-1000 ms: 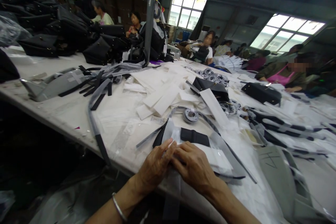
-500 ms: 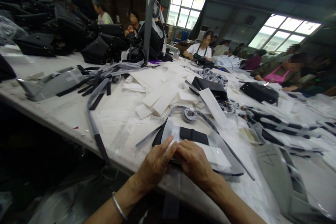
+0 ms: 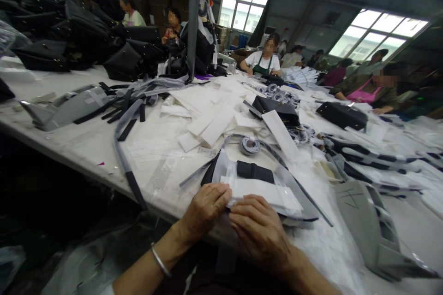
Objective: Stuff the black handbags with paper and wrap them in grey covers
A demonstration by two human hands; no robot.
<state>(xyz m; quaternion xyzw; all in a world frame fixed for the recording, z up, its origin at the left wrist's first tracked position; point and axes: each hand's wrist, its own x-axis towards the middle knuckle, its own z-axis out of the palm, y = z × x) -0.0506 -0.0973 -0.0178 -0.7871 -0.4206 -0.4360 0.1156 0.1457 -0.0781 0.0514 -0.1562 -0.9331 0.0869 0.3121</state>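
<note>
A flat black handbag point(image 3: 209, 174) lies in front of me at the table's near edge, partly covered by a grey translucent sheet point(image 3: 300, 204). Across its near side runs a white paper strip point(image 3: 266, 193). Beyond the strip a black strap tab point(image 3: 255, 172) shows on the bag. My left hand point(image 3: 210, 199) has its fingers closed over the left end of the strip. My right hand point(image 3: 259, 227) sits at the bag's near edge, fingers bent and pressed together; what lies under them is hidden. A grey wrapped strap point(image 3: 277, 153) loops behind the bag.
A wrapped roll point(image 3: 249, 145) stands beyond the bag, near loose white papers point(image 3: 218, 124). Grey-wrapped pieces lie left point(image 3: 72, 105) and right point(image 3: 368, 223). Black bags point(image 3: 41, 53) are heaped at the far left beside a metal post point(image 3: 194, 23). Several people work across the table.
My hands have moved apart; the left now lies over the strip's left end and the right has drawn nearer to me. More of the white strip shows. The view has tilted slightly down.
</note>
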